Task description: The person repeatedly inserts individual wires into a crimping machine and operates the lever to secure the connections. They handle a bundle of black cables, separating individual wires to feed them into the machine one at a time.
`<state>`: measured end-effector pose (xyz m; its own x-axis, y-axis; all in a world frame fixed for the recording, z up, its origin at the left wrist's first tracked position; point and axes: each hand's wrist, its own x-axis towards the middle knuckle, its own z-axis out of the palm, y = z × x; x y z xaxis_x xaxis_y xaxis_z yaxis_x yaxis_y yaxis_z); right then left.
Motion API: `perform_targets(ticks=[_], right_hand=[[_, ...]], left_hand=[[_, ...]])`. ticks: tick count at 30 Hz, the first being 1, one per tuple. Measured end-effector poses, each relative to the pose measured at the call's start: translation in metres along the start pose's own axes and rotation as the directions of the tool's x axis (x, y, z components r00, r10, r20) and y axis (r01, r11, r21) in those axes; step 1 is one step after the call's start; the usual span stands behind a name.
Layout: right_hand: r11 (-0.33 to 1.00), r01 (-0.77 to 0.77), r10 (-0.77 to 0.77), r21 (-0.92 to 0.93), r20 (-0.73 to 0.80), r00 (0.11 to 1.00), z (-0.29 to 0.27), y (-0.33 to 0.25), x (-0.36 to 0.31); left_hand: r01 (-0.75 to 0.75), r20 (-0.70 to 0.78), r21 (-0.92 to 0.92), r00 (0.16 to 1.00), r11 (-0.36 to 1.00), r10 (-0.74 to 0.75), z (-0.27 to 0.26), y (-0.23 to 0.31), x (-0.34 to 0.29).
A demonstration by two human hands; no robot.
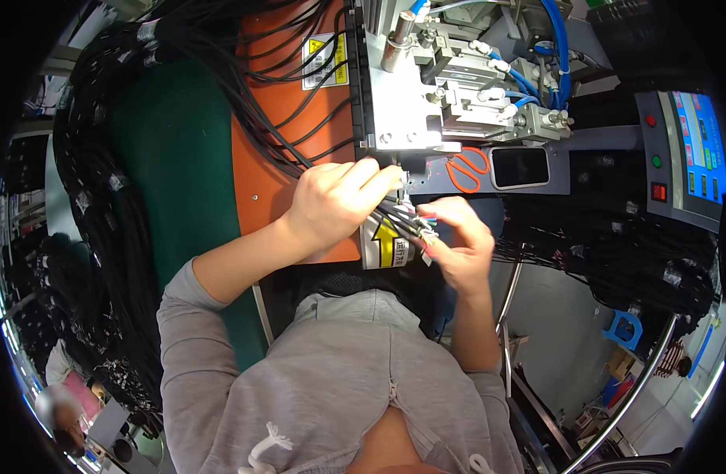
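Left hand (pixel 335 199) was clamped on the black cable bundle (pixel 396 215) just below the metal press head (pixel 402 103); right hand (pixel 457 241) pinched its coloured wire ends (pixel 427 229). Step looked like sorting conductors; next move needed one lead isolated

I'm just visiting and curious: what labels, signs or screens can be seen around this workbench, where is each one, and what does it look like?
Warning label: on the orange panel at top, rectangular, yellow and white.
Arrow sticker: below the left hand, white with a yellow arrow pointing up.
Control screen: on the grey panel at right, blue, lit.
Phone: flat beside the orange scissors, dark screen, white rim.
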<state>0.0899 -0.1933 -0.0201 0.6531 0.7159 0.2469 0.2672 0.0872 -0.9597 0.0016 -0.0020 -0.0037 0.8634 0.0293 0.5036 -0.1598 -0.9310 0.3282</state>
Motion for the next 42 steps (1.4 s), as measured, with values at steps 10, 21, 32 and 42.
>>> perform_targets(ticks=[10,21,32,42], right_hand=[[0.957,0.162,-0.159,0.242,-0.032,0.987,0.023,-0.003,0.022],[0.862,-0.107,0.245,0.495,-0.222,0.944,0.028,-0.003,0.020],[0.939,-0.248,0.245,-0.237,-0.042,0.969,0.022,-0.010,0.019],[0.986,-0.040,0.076,0.159,-0.228,0.971,0.025,-0.015,0.031]], left_hand=[[-0.039,0.020,-0.261,0.999,0.964,0.045,-0.018,-0.004,-0.002],[-0.058,-0.038,-0.222,0.998,0.973,0.050,-0.015,-0.004,0.002],[-0.009,-0.042,-0.233,0.999,0.972,-0.001,-0.015,-0.004,-0.005],[-0.018,-0.061,-0.113,0.998,0.993,0.011,-0.010,-0.003,0.001]])
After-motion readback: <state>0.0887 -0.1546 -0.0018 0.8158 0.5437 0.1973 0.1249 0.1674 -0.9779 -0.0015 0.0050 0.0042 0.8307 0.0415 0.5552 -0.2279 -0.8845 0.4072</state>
